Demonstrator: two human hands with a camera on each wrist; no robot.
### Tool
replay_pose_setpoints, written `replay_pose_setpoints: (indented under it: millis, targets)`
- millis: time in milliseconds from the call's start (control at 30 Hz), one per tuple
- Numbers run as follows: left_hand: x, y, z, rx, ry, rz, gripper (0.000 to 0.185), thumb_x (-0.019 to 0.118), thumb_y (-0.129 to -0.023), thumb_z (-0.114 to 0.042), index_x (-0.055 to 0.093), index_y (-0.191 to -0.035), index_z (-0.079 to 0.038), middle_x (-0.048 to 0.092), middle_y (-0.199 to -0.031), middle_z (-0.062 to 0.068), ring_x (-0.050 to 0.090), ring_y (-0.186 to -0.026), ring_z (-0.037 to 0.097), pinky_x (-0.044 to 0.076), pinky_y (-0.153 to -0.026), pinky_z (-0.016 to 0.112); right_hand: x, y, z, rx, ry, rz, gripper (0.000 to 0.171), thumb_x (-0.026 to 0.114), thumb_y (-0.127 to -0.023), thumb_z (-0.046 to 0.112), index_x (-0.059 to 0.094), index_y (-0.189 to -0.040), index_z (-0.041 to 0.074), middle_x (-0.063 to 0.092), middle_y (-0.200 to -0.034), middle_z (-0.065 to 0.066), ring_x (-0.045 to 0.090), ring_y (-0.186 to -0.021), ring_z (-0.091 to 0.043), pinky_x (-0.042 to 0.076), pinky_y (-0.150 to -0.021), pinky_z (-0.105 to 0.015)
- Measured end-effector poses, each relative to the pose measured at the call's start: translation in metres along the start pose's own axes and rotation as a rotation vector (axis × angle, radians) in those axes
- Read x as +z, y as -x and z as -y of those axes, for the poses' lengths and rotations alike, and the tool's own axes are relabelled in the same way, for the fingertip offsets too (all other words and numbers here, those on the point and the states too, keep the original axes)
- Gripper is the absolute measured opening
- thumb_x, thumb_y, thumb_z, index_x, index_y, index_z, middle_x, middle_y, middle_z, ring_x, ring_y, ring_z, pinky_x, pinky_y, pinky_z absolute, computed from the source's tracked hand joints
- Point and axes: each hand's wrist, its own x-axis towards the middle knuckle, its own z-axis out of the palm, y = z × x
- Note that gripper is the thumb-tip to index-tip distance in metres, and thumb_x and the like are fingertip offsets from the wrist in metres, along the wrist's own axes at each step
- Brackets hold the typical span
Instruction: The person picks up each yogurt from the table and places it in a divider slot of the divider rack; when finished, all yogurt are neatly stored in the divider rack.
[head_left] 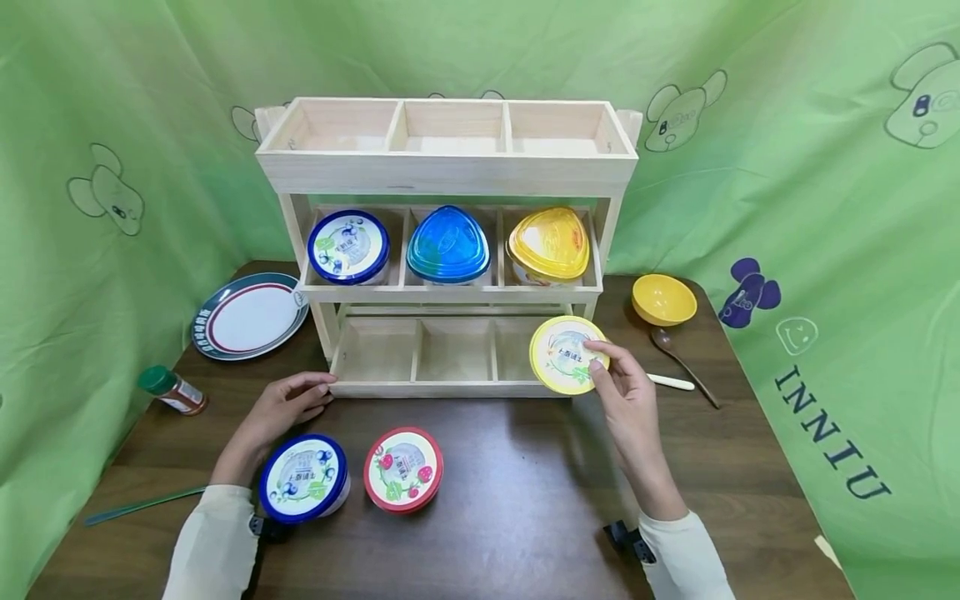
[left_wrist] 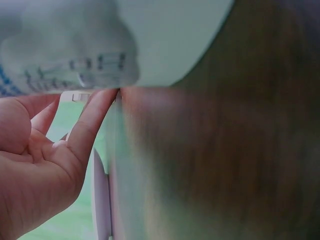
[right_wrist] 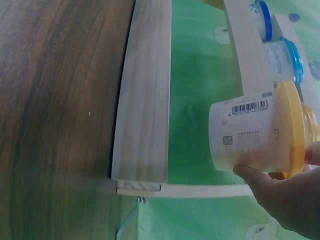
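Yellow tub (head_left: pixel 558 358), gripped by the right hand (head_left: pixel 628 396), is held up at four o'clock of the rack (head_left: pixel 450 177); the left hand (head_left: pixel 281 407), fingers relaxed, touches its corner past seven; a blue tub (head_left: pixel 303 477) stands at seven, a red tub (head_left: pixel 403 469) near six.

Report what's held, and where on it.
Right hand holds the round yellow-lidded tub at its lid end, fingers on lid and side wall. Left hand only touches the wooden rack.
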Motion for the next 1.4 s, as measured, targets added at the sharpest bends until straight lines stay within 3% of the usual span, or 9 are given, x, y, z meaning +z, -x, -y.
replay_pose_setpoints:
  millis: [133, 500, 767, 867, 933, 1033, 1133, 1233, 1400]
  targets:
    - [0.0, 0.001, 0.0, -0.004, -0.007, -0.001, 0.039, 0.056, -0.115, -0.017, 0.06, -0.146, 0.007, 0.061, -0.143, 0.021, 0.069, -0.112, 0.005, 0.062, -0.099, 0.031, 0.008, -0.003, -0.004, -0.003, 0.014, 0.033, 0.029, 0.053, -0.11, -0.007, 0.062, -0.136, -0.014, 0.063, -0.136, -0.008, 0.061, -0.115, -0.016, 0.057, -0.091, -0.018]
    - [0.0, 0.003, 0.002, -0.005, -0.002, -0.006, 0.039, 0.057, -0.115, -0.016, 0.06, -0.146, 0.008, 0.061, -0.144, 0.022, 0.07, -0.111, 0.005, 0.062, -0.098, 0.031, 0.023, -0.02, -0.028, 0.077, 0.045, 0.121, 0.037, 0.053, -0.109, -0.007, 0.058, -0.146, -0.008, 0.055, -0.149, -0.018, 0.056, -0.126, -0.016, 0.053, -0.096, -0.017]
    - [0.005, -0.003, 0.002, -0.001, -0.006, 0.001, 0.04, 0.055, -0.116, -0.018, 0.06, -0.147, 0.007, 0.061, -0.145, 0.023, 0.069, -0.112, 0.004, 0.062, -0.099, 0.03, 0.02, -0.024, -0.046, 0.133, 0.098, 0.116, 0.039, 0.054, -0.11, -0.005, 0.059, -0.148, -0.004, 0.057, -0.142, -0.019, 0.058, -0.113, -0.015, 0.052, -0.087, -0.017]
    - [0.005, -0.003, 0.002, -0.006, -0.007, -0.001, 0.04, 0.056, -0.116, -0.018, 0.06, -0.147, 0.007, 0.06, -0.146, 0.023, 0.069, -0.112, 0.004, 0.062, -0.098, 0.03, 0.019, -0.023, -0.048, 0.149, 0.153, 0.169, 0.041, 0.057, -0.11, -0.001, 0.058, -0.151, -0.003, 0.048, -0.159, -0.026, 0.054, -0.139, -0.021, 0.049, -0.111, -0.022]
    - [0.004, -0.002, 0.002, -0.006, -0.004, -0.002, 0.039, 0.056, -0.116, -0.017, 0.06, -0.146, 0.007, 0.06, -0.146, 0.023, 0.069, -0.112, 0.005, 0.062, -0.098, 0.03, 0.018, -0.022, -0.046, 0.14, 0.188, 0.19, 0.043, 0.06, -0.109, -0.001, 0.058, -0.151, -0.004, 0.037, -0.169, -0.027, 0.04, -0.155, -0.028, 0.038, -0.126, -0.032]
    - [0.003, -0.001, 0.002, -0.004, -0.001, 0.001, 0.039, 0.056, -0.116, -0.018, 0.061, -0.146, 0.006, 0.061, -0.145, 0.022, 0.069, -0.112, 0.004, 0.062, -0.098, 0.031, 0.015, -0.018, -0.042, 0.106, 0.215, 0.191, 0.044, 0.062, -0.108, -0.002, 0.057, -0.152, -0.007, 0.024, -0.174, -0.029, 0.02, -0.163, -0.036, 0.022, -0.133, -0.046]
    - [0.001, -0.001, 0.002, -0.003, 0.006, -0.005, 0.039, 0.057, -0.115, -0.018, 0.062, -0.145, 0.006, 0.062, -0.144, 0.021, 0.069, -0.11, 0.004, 0.062, -0.097, 0.03, 0.008, -0.014, -0.037, 0.078, 0.239, 0.158, 0.044, 0.062, -0.108, -0.001, 0.057, -0.151, -0.008, 0.026, -0.173, -0.028, 0.023, -0.163, -0.038, 0.023, -0.132, -0.048]
    - [0.0, -0.001, 0.001, 0.002, 0.012, -0.006, 0.039, 0.057, -0.115, -0.018, 0.061, -0.145, 0.007, 0.062, -0.143, 0.021, 0.07, -0.109, 0.003, 0.062, -0.097, 0.03, 0.0, -0.008, -0.034, 0.073, 0.225, 0.125, 0.042, 0.06, -0.109, -0.002, 0.056, -0.15, -0.009, 0.031, -0.172, -0.026, 0.031, -0.16, -0.037, 0.031, -0.129, -0.038]
    - [-0.002, -0.001, 0.001, 0.003, 0.014, -0.006, 0.038, 0.057, -0.115, -0.017, 0.061, -0.145, 0.007, 0.06, -0.144, 0.023, 0.07, -0.109, 0.003, 0.062, -0.097, 0.03, -0.009, -0.001, -0.033, 0.053, 0.063, 0.039, 0.036, 0.054, -0.11, -0.007, 0.055, -0.145, -0.016, 0.051, -0.159, -0.027, 0.057, -0.143, -0.033, 0.051, -0.114, -0.032]
